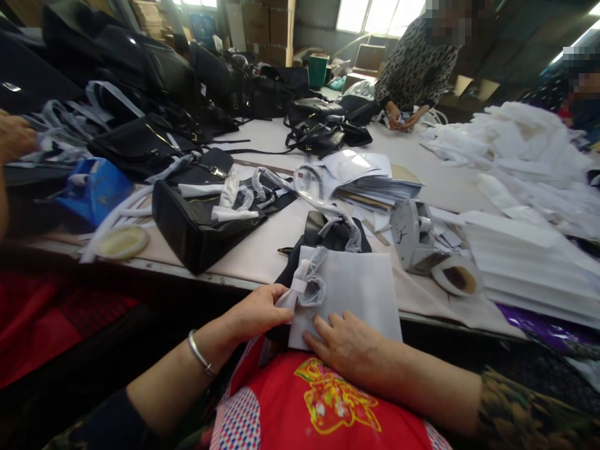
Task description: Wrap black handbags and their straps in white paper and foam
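Workshop clutter all round, windows bright at the far end, and a long pale table (253,251) crowded with black bags. Down at the near edge, the left hand (260,309) pinches the end of a wrapped strap (311,291) between thumb and fingers, while the right hand (344,340) lies spread on a white sheet (363,287), pressing rather than grasping. Sheet and coiled strap sit right in front of the person, partly hiding a black bag (319,234) just beyond. Looks like a wrapping step, strap against sheet; the next move, I judge, calls for holding the sheet flat and that strap end firm so the coil doesn't spring loose. Now the containers: this bag's inside is hidden, so no telling what it holds. To the left, a larger bag (180,231) rests with wrapped straps lying over it, contents unseen too. Far back, a green bin (318,70) stands near stacked boxes (265,28), insides not visible. Over right, a grey tape dispenser (409,237) sits beside a tape roll (439,273).
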{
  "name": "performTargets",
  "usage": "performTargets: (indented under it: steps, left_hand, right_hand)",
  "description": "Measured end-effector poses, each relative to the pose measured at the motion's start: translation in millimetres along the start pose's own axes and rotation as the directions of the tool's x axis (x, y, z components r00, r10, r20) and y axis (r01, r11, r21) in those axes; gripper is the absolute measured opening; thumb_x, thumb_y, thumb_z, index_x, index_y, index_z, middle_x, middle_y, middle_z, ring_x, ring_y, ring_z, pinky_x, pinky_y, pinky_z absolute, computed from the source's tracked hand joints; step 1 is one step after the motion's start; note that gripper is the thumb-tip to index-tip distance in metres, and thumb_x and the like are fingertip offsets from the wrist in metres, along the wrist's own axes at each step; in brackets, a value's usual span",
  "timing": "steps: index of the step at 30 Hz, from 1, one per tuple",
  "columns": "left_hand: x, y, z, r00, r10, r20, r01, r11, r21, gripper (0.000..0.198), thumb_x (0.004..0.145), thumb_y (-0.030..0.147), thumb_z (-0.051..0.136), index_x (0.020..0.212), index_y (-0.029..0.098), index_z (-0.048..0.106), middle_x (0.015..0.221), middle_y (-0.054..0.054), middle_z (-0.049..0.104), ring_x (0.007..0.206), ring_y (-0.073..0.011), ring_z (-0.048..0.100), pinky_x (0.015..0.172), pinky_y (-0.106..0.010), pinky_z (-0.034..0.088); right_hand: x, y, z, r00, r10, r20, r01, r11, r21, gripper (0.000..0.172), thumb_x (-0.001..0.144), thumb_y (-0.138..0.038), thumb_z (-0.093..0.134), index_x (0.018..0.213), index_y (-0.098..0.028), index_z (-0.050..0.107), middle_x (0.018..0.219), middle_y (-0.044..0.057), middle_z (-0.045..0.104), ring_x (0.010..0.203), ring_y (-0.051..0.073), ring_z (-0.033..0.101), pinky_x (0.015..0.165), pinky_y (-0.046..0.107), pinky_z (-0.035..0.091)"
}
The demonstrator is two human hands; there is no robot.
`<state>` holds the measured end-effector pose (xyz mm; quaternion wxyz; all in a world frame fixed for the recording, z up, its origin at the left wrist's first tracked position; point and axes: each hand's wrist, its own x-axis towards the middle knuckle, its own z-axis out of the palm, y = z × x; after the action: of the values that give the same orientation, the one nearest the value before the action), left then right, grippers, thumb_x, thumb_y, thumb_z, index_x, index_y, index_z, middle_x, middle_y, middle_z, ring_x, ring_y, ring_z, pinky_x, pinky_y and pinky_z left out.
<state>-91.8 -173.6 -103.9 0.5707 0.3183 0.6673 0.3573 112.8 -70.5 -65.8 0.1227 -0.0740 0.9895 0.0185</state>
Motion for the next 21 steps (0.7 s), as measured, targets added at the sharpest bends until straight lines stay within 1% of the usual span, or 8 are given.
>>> performTargets:
  steps: [3, 6, 10, 12, 15, 17, 21]
  left_hand:
    - [2, -3, -1.8, 1.000, -0.003, 0.021, 0.004, 0.999, -0.048, 0.026, 0.064, 0.017, 0.062, 0.089, 0.013, 0.068, 0.075, 0.000, 0.064, 0.062, -0.0125, 0.054, 0.054, -0.021, 0.040]
    - [2, -1, -3.1, 0.999, 0.008, 0.036, -0.005, 0.996, -0.090, 0.023, 0.064, 0.017, 0.064, 0.086, 0.013, 0.067, 0.073, 0.000, 0.063, 0.061, -0.0115, 0.053, 0.054, -0.021, 0.040]
    - [2, 1, -3.2, 1.000, -0.012, 0.011, 0.013, 0.994, -0.105, 0.026, 0.061, 0.017, 0.065, 0.087, 0.013, 0.066, 0.072, 0.001, 0.063, 0.061, -0.0115, 0.054, 0.053, -0.021, 0.040]
    - [2, 1, -3.0, 1.000, -0.014, 0.003, 0.015, 0.993, -0.116, 0.028, 0.061, 0.017, 0.065, 0.089, 0.013, 0.067, 0.072, 0.002, 0.062, 0.060, -0.0111, 0.053, 0.054, -0.021, 0.040]
    - [3, -2, -3.1, 1.000, -0.004, 0.015, 0.006, 0.989, -0.147, 0.030, 0.062, 0.017, 0.065, 0.091, 0.013, 0.067, 0.073, 0.002, 0.062, 0.060, -0.0106, 0.053, 0.055, -0.021, 0.040]
    - [3, -3, -3.3, 1.000, -0.005, 0.021, 0.009, 0.986, -0.165, 0.031, 0.062, 0.017, 0.066, 0.092, 0.012, 0.067, 0.073, 0.002, 0.062, 0.061, -0.0107, 0.054, 0.055, -0.021, 0.040]
    - [3, 0, -3.3, 1.000, -0.020, 0.016, 0.023, 0.982, -0.187, 0.033, 0.060, 0.017, 0.068, 0.093, 0.012, 0.066, 0.072, 0.001, 0.064, 0.060, -0.0106, 0.054, 0.053, -0.020, 0.038]
  right_hand:
    - [2, -2, 1, 1.000, -0.009, 0.002, 0.009, 1.000, -0.002, 0.018, 0.098, -0.023, 0.045, 0.113, -0.019, 0.054, 0.093, 0.008, 0.062, 0.066, 0.023, 0.059, 0.049, 0.034, 0.039]
    - [5, -4, 9, 0.999, -0.012, -0.036, 0.012, 1.000, -0.008, 0.015, 0.098, -0.023, 0.045, 0.110, -0.019, 0.054, 0.089, 0.007, 0.060, 0.065, 0.022, 0.058, 0.049, 0.032, 0.037]
    - [6, -8, 17, 0.997, 0.025, -0.079, -0.026, 1.000, -0.011, 0.014, 0.099, -0.022, 0.044, 0.106, -0.016, 0.054, 0.084, 0.006, 0.060, 0.063, 0.020, 0.056, 0.051, 0.032, 0.034]
    - [6, -9, 18, 0.996, 0.003, -0.093, -0.003, 1.000, 0.006, 0.014, 0.100, -0.023, 0.043, 0.107, -0.017, 0.054, 0.084, 0.006, 0.060, 0.065, 0.019, 0.056, 0.052, 0.031, 0.034]
    - [6, -9, 17, 0.992, -0.040, -0.119, 0.042, 0.999, 0.009, 0.021, 0.101, -0.024, 0.042, 0.118, -0.017, 0.052, 0.088, 0.007, 0.062, 0.066, 0.019, 0.057, 0.052, 0.031, 0.033]
    - [8, -10, 19, 0.991, -0.013, -0.137, 0.013, 1.000, -0.003, 0.024, 0.101, -0.023, 0.041, 0.121, -0.015, 0.052, 0.087, 0.007, 0.063, 0.066, 0.019, 0.058, 0.051, 0.031, 0.033]
    - [16, -13, 28, 0.985, 0.071, -0.159, -0.071, 0.997, 0.006, 0.024, 0.101, -0.022, 0.040, 0.119, -0.012, 0.054, 0.080, 0.007, 0.062, 0.062, 0.019, 0.058, 0.049, 0.032, 0.032]
